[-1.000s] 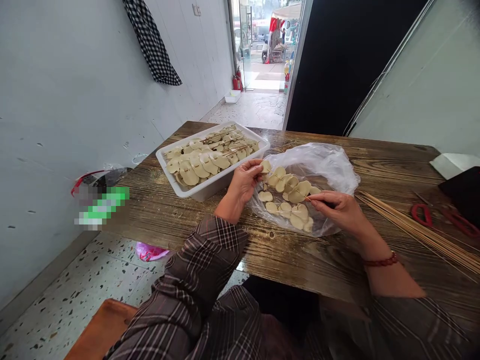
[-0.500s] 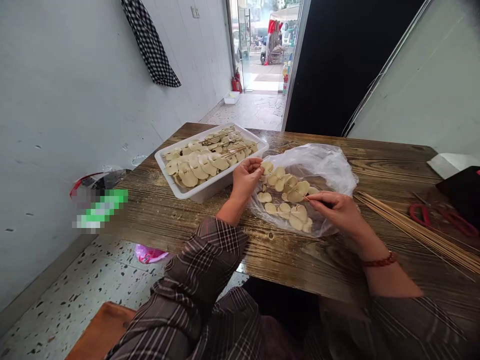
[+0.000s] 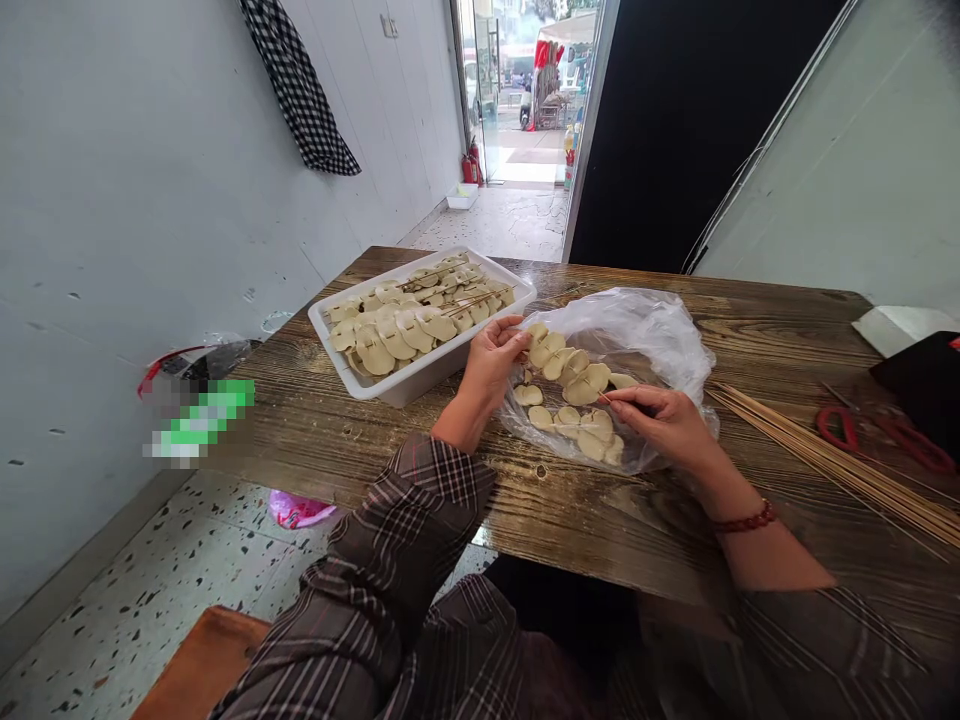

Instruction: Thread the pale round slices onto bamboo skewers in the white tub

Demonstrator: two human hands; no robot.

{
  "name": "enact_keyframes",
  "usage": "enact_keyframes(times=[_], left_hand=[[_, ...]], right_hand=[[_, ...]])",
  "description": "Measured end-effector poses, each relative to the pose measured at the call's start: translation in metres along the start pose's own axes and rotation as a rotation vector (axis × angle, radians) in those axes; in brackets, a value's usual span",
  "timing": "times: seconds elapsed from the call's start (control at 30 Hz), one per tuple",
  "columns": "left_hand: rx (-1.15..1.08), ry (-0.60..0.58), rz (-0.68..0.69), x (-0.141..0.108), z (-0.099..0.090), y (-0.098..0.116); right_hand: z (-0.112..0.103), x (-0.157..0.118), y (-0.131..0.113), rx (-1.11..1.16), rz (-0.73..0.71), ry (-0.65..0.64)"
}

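Observation:
A skewer of pale, flat round slices point(image 3: 564, 362) spans the space between my two hands. My left hand point(image 3: 491, 358) is closed, pinching the slices at its left end. At the other end, my right hand point(image 3: 658, 418) is closed with thumb and fingers on the skewer's bare stick. Below the skewer, more loose slices point(image 3: 592, 432) lie on a clear plastic bag point(image 3: 667, 330) spread on the table. To the left of my left hand stands a white plastic tub point(image 3: 420, 388) filled with skewered slices point(image 3: 401, 335).
A bundle of thin wooden sticks point(image 3: 840, 465) lies on the wooden table point(image 3: 300, 430) at the right. Red-handled scissors point(image 3: 838, 428) and a black object point(image 3: 922, 385) are beyond it. A wooden stool point(image 3: 202, 665) stands at the lower left.
My right hand has moved slightly left along the skewer, toward the slices. The slices sit a little closer together. My left hand has barely shifted.

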State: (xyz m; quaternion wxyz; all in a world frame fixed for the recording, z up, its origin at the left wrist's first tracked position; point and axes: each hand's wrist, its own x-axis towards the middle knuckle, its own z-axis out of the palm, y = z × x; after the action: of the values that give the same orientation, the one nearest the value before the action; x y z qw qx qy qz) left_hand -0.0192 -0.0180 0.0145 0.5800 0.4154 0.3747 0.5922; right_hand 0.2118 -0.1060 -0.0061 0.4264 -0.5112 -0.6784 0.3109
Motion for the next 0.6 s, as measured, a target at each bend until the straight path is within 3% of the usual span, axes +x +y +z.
enact_keyframes(times=[0.2, 0.6], left_hand=[[-0.156, -0.117, -0.244, -0.002, 0.001, 0.000], [-0.244, -0.036, -0.226, -0.005, 0.005, -0.010]], right_hand=[[0.002, -0.001, 0.003, 0.014, 0.029, 0.002], [0.009, -0.002, 0.006, -0.042, -0.030, -0.024]])
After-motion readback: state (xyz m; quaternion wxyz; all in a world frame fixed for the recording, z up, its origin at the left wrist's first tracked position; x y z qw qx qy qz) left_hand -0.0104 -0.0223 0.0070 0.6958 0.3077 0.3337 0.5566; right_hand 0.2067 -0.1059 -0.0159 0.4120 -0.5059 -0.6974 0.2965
